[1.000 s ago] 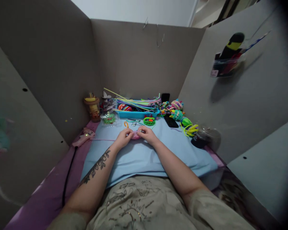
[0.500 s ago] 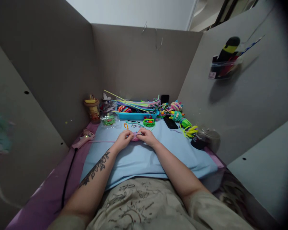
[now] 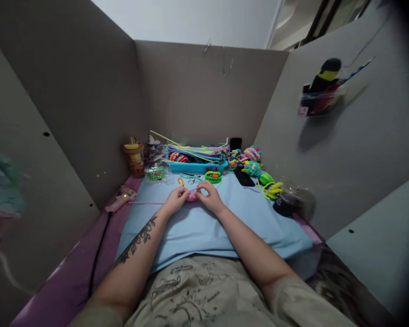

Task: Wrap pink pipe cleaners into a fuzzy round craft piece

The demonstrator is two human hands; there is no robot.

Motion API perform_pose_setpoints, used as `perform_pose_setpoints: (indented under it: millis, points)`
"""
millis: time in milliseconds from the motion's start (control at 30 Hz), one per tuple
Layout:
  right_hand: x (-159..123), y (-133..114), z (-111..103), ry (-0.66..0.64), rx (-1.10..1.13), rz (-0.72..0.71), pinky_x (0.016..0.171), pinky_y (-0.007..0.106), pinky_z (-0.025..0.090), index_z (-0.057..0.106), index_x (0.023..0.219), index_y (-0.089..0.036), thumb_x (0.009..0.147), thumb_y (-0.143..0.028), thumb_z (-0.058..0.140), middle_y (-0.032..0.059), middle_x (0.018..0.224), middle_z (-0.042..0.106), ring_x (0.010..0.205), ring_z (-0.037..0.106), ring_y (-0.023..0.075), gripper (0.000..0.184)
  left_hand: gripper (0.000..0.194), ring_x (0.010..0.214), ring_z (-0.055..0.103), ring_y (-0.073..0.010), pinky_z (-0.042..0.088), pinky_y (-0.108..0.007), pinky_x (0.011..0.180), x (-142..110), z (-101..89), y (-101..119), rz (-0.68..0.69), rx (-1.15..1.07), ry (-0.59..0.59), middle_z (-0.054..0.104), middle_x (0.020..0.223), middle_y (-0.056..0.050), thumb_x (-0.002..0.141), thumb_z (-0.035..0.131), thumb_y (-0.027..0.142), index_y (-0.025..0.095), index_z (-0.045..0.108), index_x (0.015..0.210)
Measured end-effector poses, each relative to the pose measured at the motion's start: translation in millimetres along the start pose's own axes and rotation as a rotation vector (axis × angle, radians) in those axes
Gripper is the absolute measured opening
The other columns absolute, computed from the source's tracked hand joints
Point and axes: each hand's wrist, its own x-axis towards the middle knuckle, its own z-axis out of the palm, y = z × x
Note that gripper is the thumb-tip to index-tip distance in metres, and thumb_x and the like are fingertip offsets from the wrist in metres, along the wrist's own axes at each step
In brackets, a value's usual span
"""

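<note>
A small pink, woven-looking piece [image 3: 192, 195] is held between my two hands above the blue cloth [image 3: 204, 227]. My left hand [image 3: 177, 199] pinches its left end with thumb and fingers. My right hand [image 3: 208, 195] is closed at its right side, fingertips pressed together on it. A thin pink strand [image 3: 146, 202] runs left from my left hand across the cloth. Just beyond my hands lie an orange clip-like loop [image 3: 180, 181], small scissors [image 3: 192, 181] and a green woven ring [image 3: 213, 177]. Finer detail between my fingertips is too small to make out.
A blue tray [image 3: 194, 168] at the back holds long coloured stems. Colourful woven pieces [image 3: 252, 168] and a black phone [image 3: 244, 177] lie right of it. A lidded cup [image 3: 134, 159] stands back left, above a pink power strip [image 3: 121, 200]. Grey panels enclose three sides.
The fingers of my right hand have lifted and bent slightly at the pink piece. My left hand keeps its pinch. The whole view has shifted a little.
</note>
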Motion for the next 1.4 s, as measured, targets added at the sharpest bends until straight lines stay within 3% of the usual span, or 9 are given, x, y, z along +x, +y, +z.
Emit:
perform_pose_setpoints:
  millis: [267, 567, 833, 900, 1000, 1100, 1233, 1400]
  points:
    - [-0.2, 0.2, 1.0, 0.028, -0.187, -0.181, 0.087, 0.04, 0.044, 0.072, 0.086, -0.024, 0.082, -0.022, 0.065, 0.0054, 0.093, 0.064, 0.092, 0.059, 0.021, 0.008, 0.028, 0.068, 0.048, -0.0146, 0.04, -0.026, 0.066, -0.3, -0.9, 0.7, -0.013, -0.037, -0.004, 0.052, 0.066, 0.0, 0.081, 0.048, 0.04, 0.017, 0.051, 0.065]
    - [0.2, -0.8, -0.9, -0.029, -0.209, -0.202, 0.087, 0.041, 0.046, 0.071, 0.082, -0.023, 0.083, -0.021, 0.061, 0.0067, 0.095, 0.06, 0.095, 0.056, 0.022, 0.01, 0.027, 0.068, 0.049, -0.0142, 0.04, -0.026, 0.067, -0.6, -0.8, 1.2, 0.01, -0.039, -0.015, 0.053, 0.068, 0.0, 0.083, 0.048, 0.038, 0.017, 0.053, 0.067]
    - [-0.8, -6.7, -0.2, -0.037, -0.132, -0.135, 0.09, 0.041, 0.047, 0.069, 0.078, -0.022, 0.08, -0.02, 0.061, 0.008, 0.103, 0.057, 0.098, 0.057, 0.0216, 0.008, 0.028, 0.069, 0.051, -0.0145, 0.041, -0.026, 0.067, -1.5, -0.9, 1.5, 0.037, -0.019, -0.026, 0.055, 0.069, 0.0, 0.084, 0.048, 0.038, 0.017, 0.055, 0.069]
    - [0.0, -7.2, -2.0, 0.007, -0.047, -0.063, 0.089, 0.039, 0.048, 0.068, 0.081, -0.023, 0.078, -0.022, 0.062, 0.0077, 0.109, 0.058, 0.099, 0.057, 0.0209, 0.007, 0.028, 0.069, 0.051, -0.0146, 0.041, -0.026, 0.068, -1.4, -1.2, 0.2, 0.047, -0.014, -0.024, 0.055, 0.07, -0.001, 0.085, 0.047, 0.038, 0.017, 0.054, 0.069]
    - [2.1, -5.1, -7.2, 0.068, 0.099, 0.097, 0.082, 0.035, 0.05, 0.066, 0.097, -0.024, 0.078, -0.026, 0.062, 0.0076, 0.111, 0.059, 0.098, 0.058, 0.0202, 0.02, 0.027, 0.071, 0.052, -0.015, 0.042, -0.027, 0.07, -1.3, -1.4, -0.4, 0.067, -0.001, -0.027, 0.056, 0.071, -0.001, 0.086, 0.045, 0.037, 0.017, 0.054, 0.07]
    - [3.7, -0.2, -10.9, -0.013, 0.168, 0.19, 0.084, 0.037, 0.048, 0.067, 0.097, -0.023, 0.078, -0.032, 0.062, 0.0081, 0.11, 0.059, 0.104, 0.057, 0.0221, 0.021, 0.027, 0.072, 0.052, -0.0156, 0.042, -0.027, 0.07, -1.7, -1.2, 1.5, 0.097, 0.023, -0.042, 0.057, 0.072, -0.002, 0.086, 0.045, 0.036, 0.017, 0.053, 0.069]
    - [3.4, 4.5, -8.2, -0.133, 0.158, 0.191, 0.096, 0.04, 0.041, 0.068, 0.077, -0.02, 0.076, -0.034, 0.066, 0.0091, 0.109, 0.06, 0.107, 0.057, 0.0232, 0.014, 0.027, 0.073, 0.053, -0.0163, 0.043, -0.029, 0.073, -2.5, -1.1, 5.3, 0.154, 0.066, -0.045, 0.058, 0.073, -0.003, 0.086, 0.046, 0.033, 0.018, 0.053, 0.066]
    - [1.2, 4.5, 0.4, -0.15, 0.067, 0.119, 0.096, 0.041, 0.04, 0.063, 0.073, -0.02, 0.08, -0.028, 0.059, 0.0077, 0.102, 0.061, 0.103, 0.057, 0.0218, 0.012, 0.025, 0.08, 0.055, -0.0178, 0.044, -0.033, 0.083, -2.8, 0.1, 5.6, 0.233, 0.115, -0.017, 0.061, 0.077, -0.005, 0.088, 0.045, 0.031, 0.018, 0.056, 0.069]
